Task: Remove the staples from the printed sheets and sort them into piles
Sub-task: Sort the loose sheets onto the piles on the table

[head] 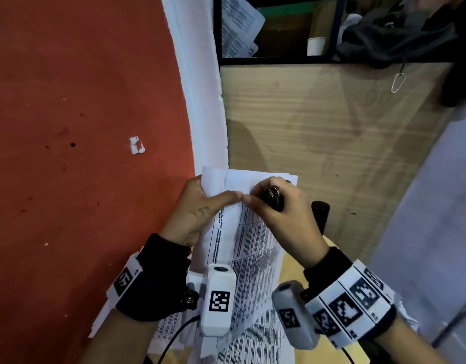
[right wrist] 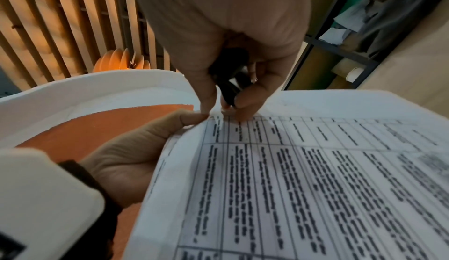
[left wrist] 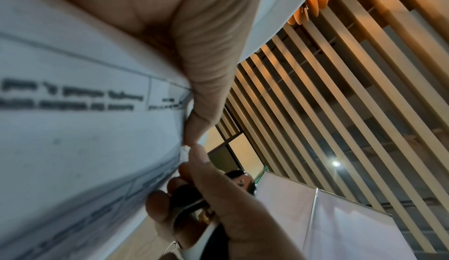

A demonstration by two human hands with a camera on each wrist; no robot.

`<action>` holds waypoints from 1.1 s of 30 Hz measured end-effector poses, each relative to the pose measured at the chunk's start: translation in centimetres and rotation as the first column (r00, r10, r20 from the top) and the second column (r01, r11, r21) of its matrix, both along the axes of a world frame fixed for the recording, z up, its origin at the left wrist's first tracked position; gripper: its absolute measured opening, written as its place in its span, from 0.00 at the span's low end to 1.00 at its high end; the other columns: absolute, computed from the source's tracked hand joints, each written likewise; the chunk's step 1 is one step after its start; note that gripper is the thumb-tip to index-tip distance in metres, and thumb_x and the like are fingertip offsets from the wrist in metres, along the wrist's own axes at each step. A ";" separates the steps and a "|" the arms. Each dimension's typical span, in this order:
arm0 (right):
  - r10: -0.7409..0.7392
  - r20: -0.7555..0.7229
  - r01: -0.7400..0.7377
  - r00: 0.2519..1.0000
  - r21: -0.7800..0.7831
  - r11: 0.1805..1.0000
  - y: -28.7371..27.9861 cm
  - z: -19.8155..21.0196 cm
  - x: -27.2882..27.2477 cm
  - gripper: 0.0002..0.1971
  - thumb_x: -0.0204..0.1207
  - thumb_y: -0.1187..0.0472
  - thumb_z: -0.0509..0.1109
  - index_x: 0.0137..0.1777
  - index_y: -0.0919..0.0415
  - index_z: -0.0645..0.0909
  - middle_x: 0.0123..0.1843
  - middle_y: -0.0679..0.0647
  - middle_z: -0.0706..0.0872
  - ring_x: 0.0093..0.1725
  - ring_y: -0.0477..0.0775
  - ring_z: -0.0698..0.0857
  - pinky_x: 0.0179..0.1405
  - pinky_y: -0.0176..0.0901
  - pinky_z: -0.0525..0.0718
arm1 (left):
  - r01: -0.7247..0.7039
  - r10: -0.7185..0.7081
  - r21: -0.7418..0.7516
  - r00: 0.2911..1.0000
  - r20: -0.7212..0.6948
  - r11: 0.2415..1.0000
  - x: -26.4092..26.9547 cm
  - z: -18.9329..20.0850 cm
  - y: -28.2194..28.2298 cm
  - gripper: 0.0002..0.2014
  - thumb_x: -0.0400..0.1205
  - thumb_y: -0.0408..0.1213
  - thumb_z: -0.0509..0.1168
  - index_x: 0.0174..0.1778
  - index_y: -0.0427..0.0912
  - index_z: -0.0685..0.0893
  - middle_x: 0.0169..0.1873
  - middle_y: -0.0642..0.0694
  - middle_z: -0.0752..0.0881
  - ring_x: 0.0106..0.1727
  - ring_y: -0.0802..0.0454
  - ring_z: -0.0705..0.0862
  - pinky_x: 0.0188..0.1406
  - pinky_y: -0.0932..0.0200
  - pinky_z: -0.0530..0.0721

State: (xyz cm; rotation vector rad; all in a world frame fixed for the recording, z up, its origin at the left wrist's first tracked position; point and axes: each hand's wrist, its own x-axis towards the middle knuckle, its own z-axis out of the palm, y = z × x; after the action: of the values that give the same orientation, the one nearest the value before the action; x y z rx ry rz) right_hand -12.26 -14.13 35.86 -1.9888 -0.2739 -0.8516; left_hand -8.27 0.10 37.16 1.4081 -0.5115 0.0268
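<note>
Over printed sheets, text illegible, both hands pinching

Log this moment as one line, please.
step: staple removal | left hand: grips printed sheets | right hand: holds black staple remover at sheet corner | staple: not visible

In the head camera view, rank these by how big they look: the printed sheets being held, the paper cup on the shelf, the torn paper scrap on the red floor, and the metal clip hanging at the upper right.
Largest to smallest, as they look in the head view:
1. printed sheets
2. paper cup
3. torn paper scrap and metal clip: too alike to rank.
The sheets are nearest the camera, so their lead is partly nearness.
</note>
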 end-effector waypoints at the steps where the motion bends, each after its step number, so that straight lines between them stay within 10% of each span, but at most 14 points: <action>1: -0.013 0.018 0.014 1.000 -0.027 1.000 0.0 0.1 0.0 0.09 0.70 0.54 0.76 0.38 0.58 0.82 0.37 0.52 0.84 0.38 0.49 0.81 0.39 0.43 0.77 | -0.004 0.004 -0.006 1.000 -0.002 1.000 0.0 0.0 -0.1 0.07 0.74 0.19 0.68 0.42 0.34 0.87 0.31 0.47 0.91 0.32 0.54 0.88 0.34 0.63 0.86; 7: -0.076 0.087 0.089 0.993 -0.152 0.984 -0.2 0.6 0.2 0.11 0.69 0.49 0.72 0.39 0.57 0.84 0.37 0.48 0.85 0.39 0.51 0.83 0.40 0.50 0.79 | -0.055 0.052 -0.084 0.998 -0.038 0.995 0.3 0.1 -0.8 0.09 0.63 0.29 0.70 0.38 0.32 0.86 0.30 0.45 0.89 0.32 0.52 0.87 0.34 0.63 0.85; 22: -0.087 0.086 0.106 0.992 -0.237 0.966 -0.6 2.0 -0.6 0.09 0.67 0.52 0.69 0.37 0.57 0.86 0.33 0.51 0.86 0.39 0.53 0.84 0.41 0.53 0.81 | -0.069 0.070 -0.066 0.997 0.012 0.995 -0.1 1.1 -1.2 0.10 0.71 0.17 0.70 0.36 0.37 0.85 0.25 0.49 0.89 0.26 0.56 0.87 0.29 0.62 0.86; 33: -0.081 0.107 0.112 0.991 -0.325 0.939 -0.7 2.0 -0.9 0.07 0.68 0.56 0.66 0.38 0.57 0.85 0.34 0.53 0.86 0.37 0.58 0.84 0.36 0.55 0.82 | -0.119 0.123 -0.035 0.980 0.158 0.992 -0.3 0.9 -1.0 0.26 0.56 0.37 0.79 0.45 0.24 0.84 0.43 0.30 0.89 0.40 0.43 0.88 0.48 0.39 0.87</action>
State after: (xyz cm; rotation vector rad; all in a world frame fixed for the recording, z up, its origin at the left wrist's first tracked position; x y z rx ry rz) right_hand -13.19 -14.85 37.85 -2.2931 -0.3966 -1.0158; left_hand -8.60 -0.86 38.06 1.4177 -0.5556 0.2451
